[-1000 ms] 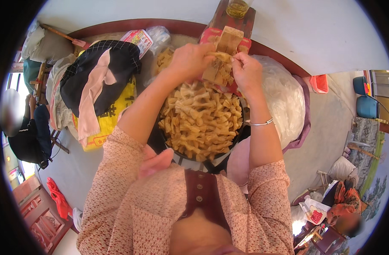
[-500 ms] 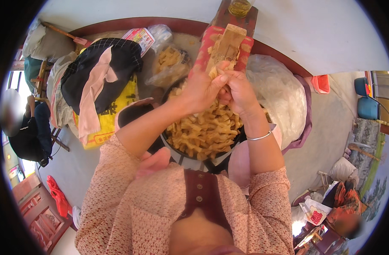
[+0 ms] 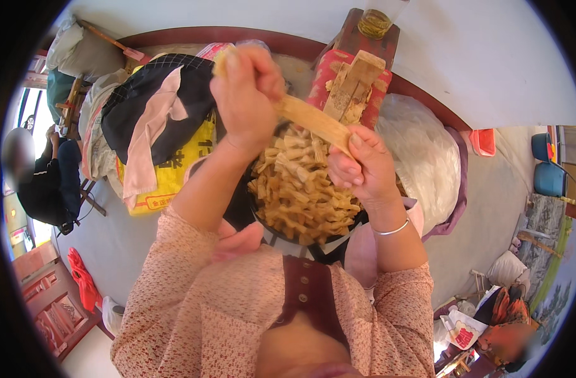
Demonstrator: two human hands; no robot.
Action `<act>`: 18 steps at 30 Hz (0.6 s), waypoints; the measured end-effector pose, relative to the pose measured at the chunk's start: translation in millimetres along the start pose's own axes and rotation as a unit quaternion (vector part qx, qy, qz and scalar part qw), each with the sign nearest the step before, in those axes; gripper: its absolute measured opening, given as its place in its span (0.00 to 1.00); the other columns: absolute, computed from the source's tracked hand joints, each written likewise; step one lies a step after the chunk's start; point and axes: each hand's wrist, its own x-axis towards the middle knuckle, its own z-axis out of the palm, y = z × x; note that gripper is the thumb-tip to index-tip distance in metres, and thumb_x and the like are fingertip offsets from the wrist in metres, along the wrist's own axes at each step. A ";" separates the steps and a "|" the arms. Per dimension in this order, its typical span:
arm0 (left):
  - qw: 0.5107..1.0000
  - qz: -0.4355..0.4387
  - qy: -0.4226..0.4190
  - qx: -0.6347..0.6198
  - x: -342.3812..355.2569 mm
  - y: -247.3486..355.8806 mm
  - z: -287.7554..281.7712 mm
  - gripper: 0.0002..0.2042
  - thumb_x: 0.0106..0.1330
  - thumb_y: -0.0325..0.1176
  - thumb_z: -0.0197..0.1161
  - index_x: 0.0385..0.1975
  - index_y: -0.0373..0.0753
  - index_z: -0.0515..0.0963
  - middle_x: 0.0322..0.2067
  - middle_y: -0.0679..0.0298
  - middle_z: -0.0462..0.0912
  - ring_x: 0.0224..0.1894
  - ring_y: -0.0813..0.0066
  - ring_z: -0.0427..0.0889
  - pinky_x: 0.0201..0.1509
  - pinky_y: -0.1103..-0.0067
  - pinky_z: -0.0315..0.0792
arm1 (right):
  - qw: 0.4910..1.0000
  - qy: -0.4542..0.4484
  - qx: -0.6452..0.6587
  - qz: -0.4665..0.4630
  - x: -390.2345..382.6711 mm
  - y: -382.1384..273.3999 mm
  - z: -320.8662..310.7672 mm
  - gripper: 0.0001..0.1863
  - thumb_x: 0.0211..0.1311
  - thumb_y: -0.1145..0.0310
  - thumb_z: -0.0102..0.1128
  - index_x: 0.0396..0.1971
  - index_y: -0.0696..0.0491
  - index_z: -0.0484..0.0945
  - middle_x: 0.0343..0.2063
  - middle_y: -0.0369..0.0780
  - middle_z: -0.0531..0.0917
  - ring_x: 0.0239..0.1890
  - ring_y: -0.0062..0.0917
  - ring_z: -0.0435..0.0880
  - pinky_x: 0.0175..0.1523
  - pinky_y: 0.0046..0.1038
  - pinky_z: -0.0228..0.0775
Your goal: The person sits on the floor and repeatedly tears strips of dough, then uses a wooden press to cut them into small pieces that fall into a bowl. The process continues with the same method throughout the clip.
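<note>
A yellowish flat strip, looking like tofu skin [image 3: 314, 124], stretches taut between my hands above a heap of similar pieces. My left hand [image 3: 247, 97] is closed round its upper left end, and a bit pokes out past the fingers. At the lower right end, my right hand [image 3: 365, 162] pinches the strip between thumb and fingers. Below lies the heap of yellowish knotted pieces [image 3: 304, 192] in a round dark container, its rim mostly covered. Beyond my hands, a worn wooden block [image 3: 357, 75] rests on a red patterned cloth [image 3: 327, 68], with pale bits around it.
A jar of yellow liquid [image 3: 374, 25] stands on the dark bench's far end. Clear plastic sheeting [image 3: 420, 160] lies to the right. At the left are a black cloth [image 3: 134, 101], a pink cloth strip [image 3: 151, 138] and a yellow bag [image 3: 200, 138]. Another person [image 3: 45, 179] sits far left.
My hands were together by the wooden block; they have now moved apart, left hand up and left, right hand down and slightly right. The strip is now stretched between them.
</note>
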 end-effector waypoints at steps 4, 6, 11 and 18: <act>0.958 0.087 -0.182 0.202 -37.3 -12.3 14.9 0.19 0.72 0.42 0.44 0.47 0.33 0.76 0.41 0.53 0.78 0.38 0.65 0.78 0.44 0.75 0.70 | 0.906 0.084 -0.358 -0.210 7.8 14.9 8.1 0.12 0.60 0.70 0.59 0.40 0.61 0.73 0.21 0.37 0.77 0.20 0.22 0.77 0.27 0.25 0.70; 0.938 0.046 -0.249 0.239 -49.0 -18.4 21.0 0.24 0.72 0.46 0.46 0.55 0.31 0.71 0.56 0.48 0.72 0.53 0.64 0.75 0.57 0.72 0.67 | 0.785 0.147 -0.552 -0.237 6.6 20.1 8.2 0.14 0.57 0.70 0.62 0.41 0.60 0.73 0.21 0.40 0.77 0.22 0.23 0.79 0.29 0.27 0.71; 0.925 -0.178 -0.227 0.248 -43.3 -7.3 32.2 0.17 0.58 0.25 0.51 0.48 0.31 0.75 0.59 0.54 0.67 0.56 0.65 0.72 0.59 0.73 0.65 | 0.775 0.202 -0.569 -0.185 5.0 17.4 -15.5 0.08 0.61 0.69 0.59 0.34 0.58 0.74 0.17 0.40 0.72 0.20 0.17 0.73 0.25 0.25 0.66; 0.905 0.039 -0.217 0.362 -39.9 -24.2 27.5 0.07 0.47 0.19 0.52 0.27 0.31 0.73 0.45 0.52 0.73 0.37 0.65 0.75 0.40 0.77 0.70 | 0.972 0.227 -0.051 0.020 -1.9 6.3 -6.3 0.09 0.61 0.64 0.51 0.29 0.54 0.74 0.13 0.28 0.65 0.13 0.11 0.57 0.20 0.17 0.53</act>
